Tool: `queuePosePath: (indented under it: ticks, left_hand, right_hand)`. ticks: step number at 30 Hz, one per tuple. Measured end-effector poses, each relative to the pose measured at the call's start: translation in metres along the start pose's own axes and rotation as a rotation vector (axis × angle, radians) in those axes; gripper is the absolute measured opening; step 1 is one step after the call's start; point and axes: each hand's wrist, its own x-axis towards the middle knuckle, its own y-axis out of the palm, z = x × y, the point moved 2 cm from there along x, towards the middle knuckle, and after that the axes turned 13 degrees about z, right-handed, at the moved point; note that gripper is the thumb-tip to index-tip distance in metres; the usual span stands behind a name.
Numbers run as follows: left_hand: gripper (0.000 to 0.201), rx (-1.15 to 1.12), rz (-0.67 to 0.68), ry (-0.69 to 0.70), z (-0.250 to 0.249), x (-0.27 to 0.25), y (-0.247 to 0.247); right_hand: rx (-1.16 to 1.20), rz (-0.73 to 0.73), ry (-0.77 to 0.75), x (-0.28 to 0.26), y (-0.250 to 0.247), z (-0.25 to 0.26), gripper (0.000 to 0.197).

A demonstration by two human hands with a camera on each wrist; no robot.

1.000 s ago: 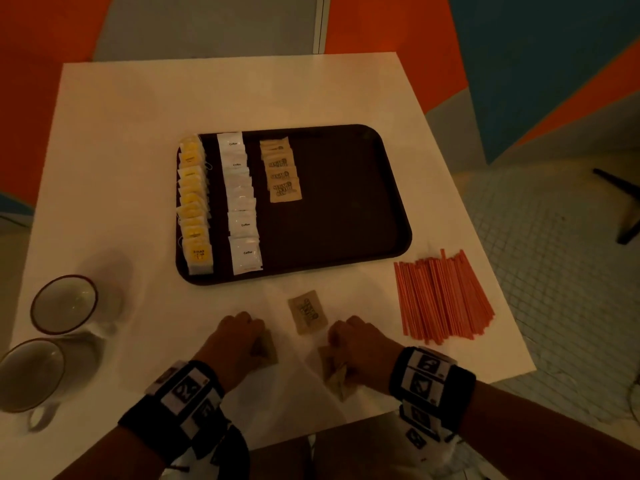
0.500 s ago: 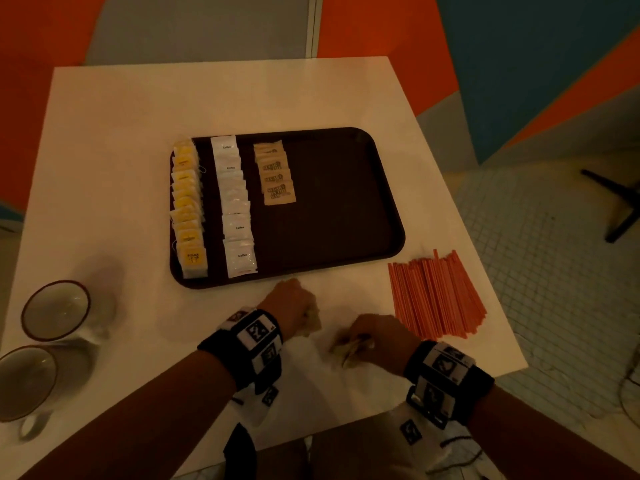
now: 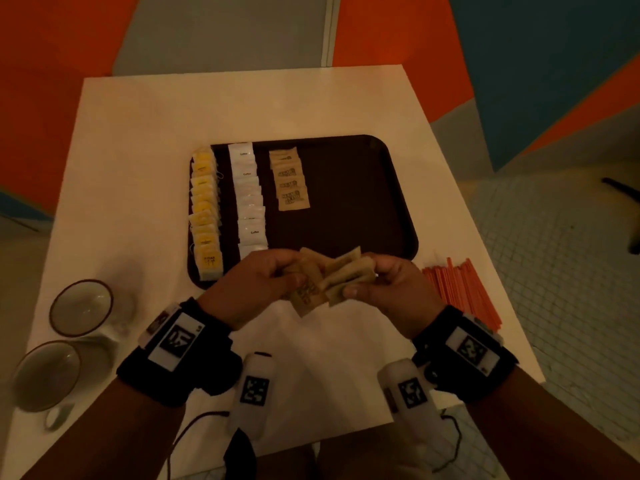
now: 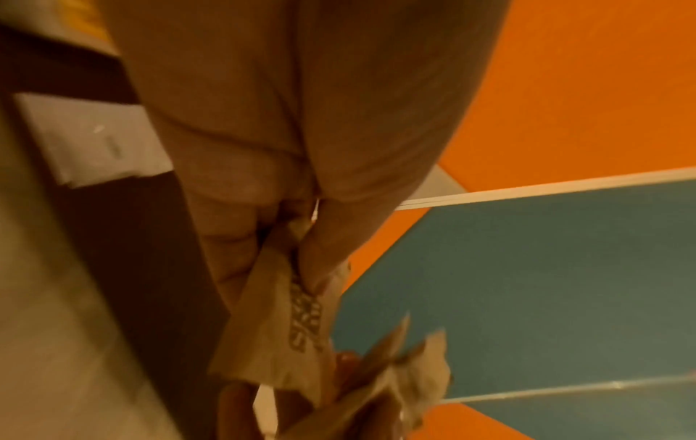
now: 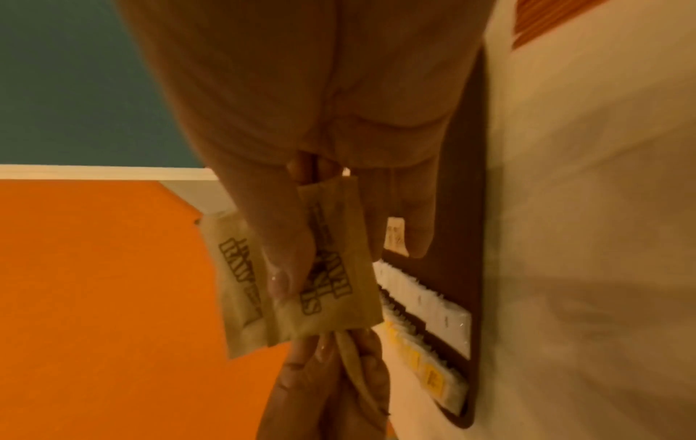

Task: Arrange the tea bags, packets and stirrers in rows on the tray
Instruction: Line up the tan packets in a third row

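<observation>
Both hands are raised together over the near edge of the dark brown tray (image 3: 388, 188). My left hand (image 3: 263, 278) pinches brown sugar packets (image 3: 308, 292) (image 4: 278, 324) between thumb and fingers. My right hand (image 3: 384, 285) pinches more brown packets (image 3: 346, 271) (image 5: 331, 268), fanned out. On the tray lie a row of yellow tea bags (image 3: 204, 209), a row of white packets (image 3: 249, 199) and a short row of brown packets (image 3: 289, 180). Red stirrers (image 3: 460, 289) lie on the table to the right of the tray.
Two cups (image 3: 81, 308) (image 3: 45, 374) stand at the left near corner of the white table (image 3: 138, 140). The tray's right half is bare. The table edge and tiled floor (image 3: 561, 271) are close beyond the stirrers.
Both hands picked the loose brown packets off the table in front of the tray and lifted them together over its near edge. The camera view has shifted.
</observation>
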Motion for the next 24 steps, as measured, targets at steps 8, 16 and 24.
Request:
queuePosePath:
  ticks: [8,16,24]
  left_hand:
    - [0.03,0.31,0.06,0.034,-0.019,-0.018,-0.018]
    - [0.047,-0.01,-0.331,0.058,-0.011,-0.024,-0.038]
    - [0.031,-0.171,-0.371,0.206,-0.031,-0.002,-0.021]
  right_hand:
    - [-0.095,0.079,0.073,0.03,0.024,0.028,0.026]
    - [0.045,-0.004,0.067,0.032,0.006,0.031,0.03]
    - [0.369,0.11,0.084,0.035,0.034,0.01,0.058]
